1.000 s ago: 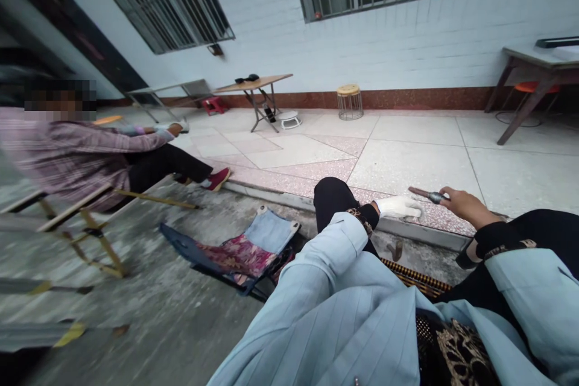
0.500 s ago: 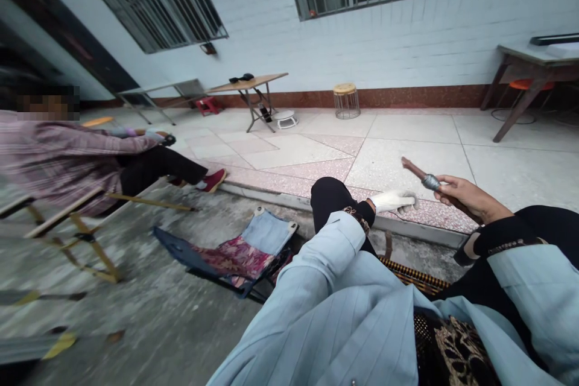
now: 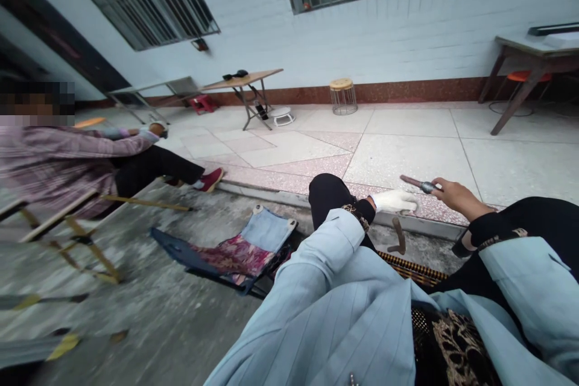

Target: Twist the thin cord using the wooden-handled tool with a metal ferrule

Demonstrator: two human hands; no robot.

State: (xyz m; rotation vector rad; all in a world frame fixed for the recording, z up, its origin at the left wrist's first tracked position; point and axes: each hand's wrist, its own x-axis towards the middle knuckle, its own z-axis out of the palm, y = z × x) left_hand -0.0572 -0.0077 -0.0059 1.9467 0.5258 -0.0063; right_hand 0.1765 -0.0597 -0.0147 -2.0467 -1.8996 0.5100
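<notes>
My right hand (image 3: 459, 198), bare, is closed around a brown wooden stick (image 3: 411, 181) with silvery wire or cord wound around its middle. The stick points left above the tiled step. To the left of it is my left hand (image 3: 394, 200) in a white glove, held low over my knee. Its fingers are drawn together; whatever they pinch is too small to make out. Below the glove, a hooked brown piece like a wooden handle (image 3: 398, 236) stands up near a black-and-yellow woven band (image 3: 416, 268) between my legs.
A low folding chair (image 3: 244, 247) with flowered cloth stands to my left. Farther left, a person in a plaid shirt (image 3: 76, 157) sits by the step. Along the wall are a folding table (image 3: 246, 79), a round stool (image 3: 342, 95) and a dark-legged table (image 3: 520, 63).
My right hand has turned the stick flatter and moved slightly left and its tip is lower. More of the hooked brown piece shows below my left hand, which stays nearly in place.
</notes>
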